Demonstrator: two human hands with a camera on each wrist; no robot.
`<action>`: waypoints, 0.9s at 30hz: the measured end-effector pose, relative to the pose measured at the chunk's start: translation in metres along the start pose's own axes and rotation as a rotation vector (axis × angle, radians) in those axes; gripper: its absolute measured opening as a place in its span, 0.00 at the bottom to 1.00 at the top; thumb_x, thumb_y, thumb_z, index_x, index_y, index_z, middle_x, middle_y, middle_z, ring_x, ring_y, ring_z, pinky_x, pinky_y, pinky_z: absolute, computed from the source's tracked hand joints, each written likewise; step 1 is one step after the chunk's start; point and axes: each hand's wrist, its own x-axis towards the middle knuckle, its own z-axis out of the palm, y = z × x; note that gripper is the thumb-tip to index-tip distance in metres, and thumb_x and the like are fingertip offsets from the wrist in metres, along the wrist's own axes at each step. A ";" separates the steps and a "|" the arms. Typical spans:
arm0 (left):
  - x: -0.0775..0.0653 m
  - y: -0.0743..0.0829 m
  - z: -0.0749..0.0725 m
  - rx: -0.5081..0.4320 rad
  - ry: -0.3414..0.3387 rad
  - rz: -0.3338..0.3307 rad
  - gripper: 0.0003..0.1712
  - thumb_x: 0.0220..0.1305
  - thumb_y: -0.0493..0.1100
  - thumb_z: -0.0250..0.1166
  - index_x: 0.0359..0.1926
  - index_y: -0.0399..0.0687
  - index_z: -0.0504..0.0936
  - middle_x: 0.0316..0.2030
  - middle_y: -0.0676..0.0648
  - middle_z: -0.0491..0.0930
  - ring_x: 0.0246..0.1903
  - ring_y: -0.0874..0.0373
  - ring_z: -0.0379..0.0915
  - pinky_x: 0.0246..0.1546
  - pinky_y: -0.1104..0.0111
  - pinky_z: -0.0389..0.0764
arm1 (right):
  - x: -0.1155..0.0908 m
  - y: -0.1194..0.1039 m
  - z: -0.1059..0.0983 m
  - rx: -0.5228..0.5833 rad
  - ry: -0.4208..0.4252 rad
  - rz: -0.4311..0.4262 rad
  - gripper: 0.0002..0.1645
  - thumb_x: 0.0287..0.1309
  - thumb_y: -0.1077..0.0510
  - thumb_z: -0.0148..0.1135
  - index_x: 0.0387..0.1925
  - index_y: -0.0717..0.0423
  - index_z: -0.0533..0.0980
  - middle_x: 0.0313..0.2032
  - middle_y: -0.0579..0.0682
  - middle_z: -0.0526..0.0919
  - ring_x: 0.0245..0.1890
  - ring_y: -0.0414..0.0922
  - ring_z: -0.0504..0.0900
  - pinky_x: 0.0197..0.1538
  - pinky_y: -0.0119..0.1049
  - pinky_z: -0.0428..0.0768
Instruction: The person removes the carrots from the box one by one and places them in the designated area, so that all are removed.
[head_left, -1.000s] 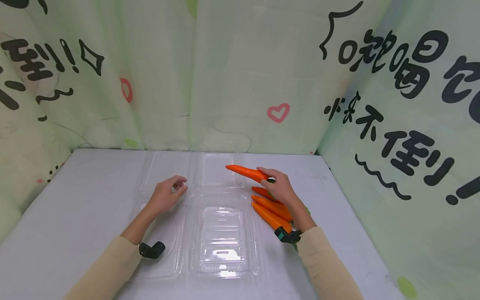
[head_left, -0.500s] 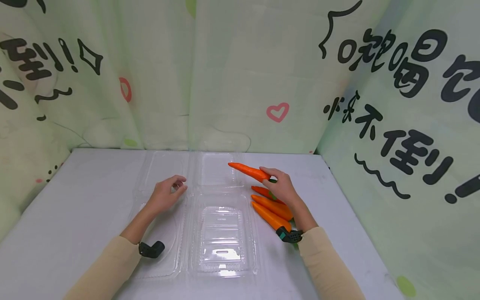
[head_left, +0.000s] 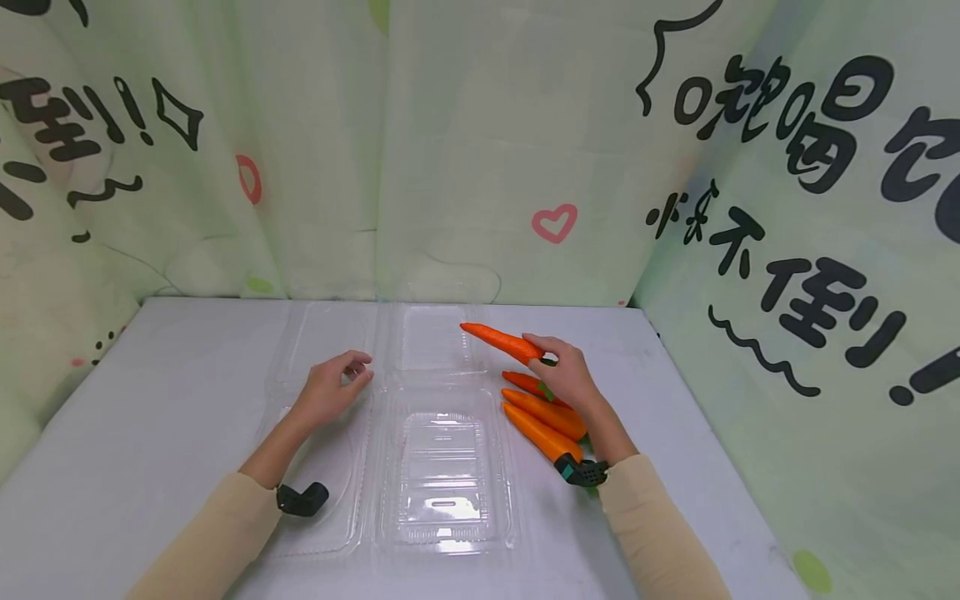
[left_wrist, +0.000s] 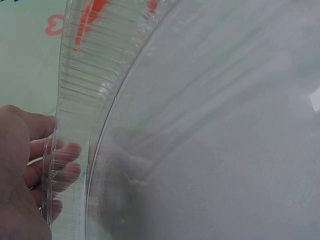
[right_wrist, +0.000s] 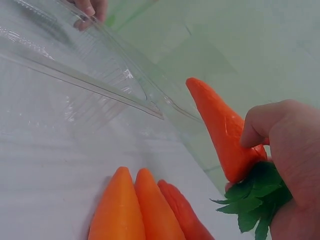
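A carrot (head_left: 501, 341) with green leaves is pinched in my right hand (head_left: 566, 375), raised above the table with its tip pointing left. In the right wrist view, thumb and fingers hold the carrot (right_wrist: 225, 135) near its leafy end. Several more carrots (head_left: 540, 417) lie side by side under that hand. Two clear plastic boxes stand with lids folded back: the right box (head_left: 446, 475) and the left box (head_left: 330, 517). Over the left box, my left hand (head_left: 333, 390) hangs with loosely bent fingers, holding nothing. In the left wrist view, fingertips (left_wrist: 67, 172) show through its clear wall; contact cannot be told.
A white tabletop (head_left: 172, 400) carries everything. The lids (head_left: 435, 337) reach toward the table's back edge. A pale green curtain (head_left: 457, 150) with black writing closes off the back and sides. Each wrist wears a small black camera (head_left: 302, 500).
My right hand has shifted slightly right and up with the carrot still pinched. The left hand stays nearly where it was, and the boxes have not moved.
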 end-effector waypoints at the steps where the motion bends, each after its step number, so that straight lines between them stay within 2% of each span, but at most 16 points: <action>1: 0.000 0.000 0.000 0.000 -0.001 -0.002 0.18 0.68 0.44 0.59 0.54 0.39 0.76 0.42 0.42 0.82 0.44 0.49 0.76 0.46 0.54 0.77 | 0.000 0.000 -0.001 -0.001 -0.001 -0.004 0.28 0.64 0.59 0.53 0.66 0.48 0.70 0.62 0.55 0.74 0.56 0.54 0.72 0.62 0.52 0.73; 9: 0.001 -0.002 0.001 -0.001 -0.007 -0.018 0.18 0.69 0.44 0.59 0.54 0.39 0.76 0.42 0.42 0.82 0.44 0.49 0.76 0.46 0.54 0.77 | -0.002 0.002 -0.004 0.004 -0.010 0.012 0.28 0.64 0.59 0.53 0.66 0.47 0.69 0.63 0.54 0.74 0.56 0.53 0.72 0.62 0.52 0.73; 19: 0.001 -0.001 0.000 0.000 -0.002 -0.006 0.18 0.69 0.44 0.59 0.54 0.39 0.76 0.42 0.41 0.82 0.44 0.48 0.76 0.47 0.53 0.77 | -0.003 0.009 -0.007 0.009 0.003 0.019 0.28 0.65 0.59 0.51 0.66 0.49 0.69 0.63 0.56 0.74 0.56 0.54 0.72 0.62 0.52 0.73; 27: 0.001 -0.001 0.001 0.004 -0.002 -0.008 0.17 0.69 0.44 0.59 0.54 0.39 0.76 0.42 0.42 0.82 0.44 0.48 0.76 0.47 0.53 0.77 | -0.006 0.011 -0.010 0.028 0.004 0.059 0.28 0.65 0.58 0.51 0.66 0.48 0.69 0.64 0.55 0.73 0.57 0.54 0.72 0.64 0.51 0.72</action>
